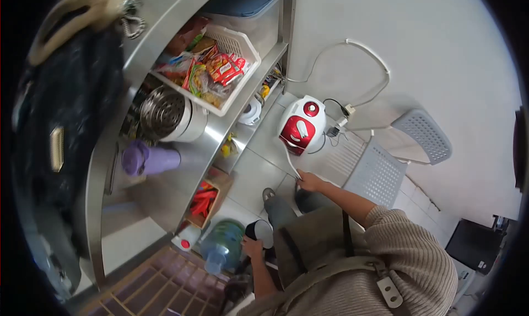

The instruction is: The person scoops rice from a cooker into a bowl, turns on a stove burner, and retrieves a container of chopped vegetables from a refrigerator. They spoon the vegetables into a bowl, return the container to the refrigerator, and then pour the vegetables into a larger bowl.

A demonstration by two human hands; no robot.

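Beige ribbed sleeve [408,244] nearest us, our right hand [311,181] clamped on the thin white cord [290,159] of the red-and-white plastic appliance [299,127] on the far floor. Meanwhile our left hand [253,248] wraps a dark round cup [260,230] beside the blue water jug [222,244]. Guess we're mid-tug; next wants a gentle pull.

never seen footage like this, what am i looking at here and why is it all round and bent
There is no machine: one camera on a person's head looks down through a wide lens, which bends everything. The right hand grips the white handle of a red and white appliance on the floor. The left hand holds a dark cup beside a blue water bottle. Metal shelves carry a basket of snacks; a grey chair stands nearby.
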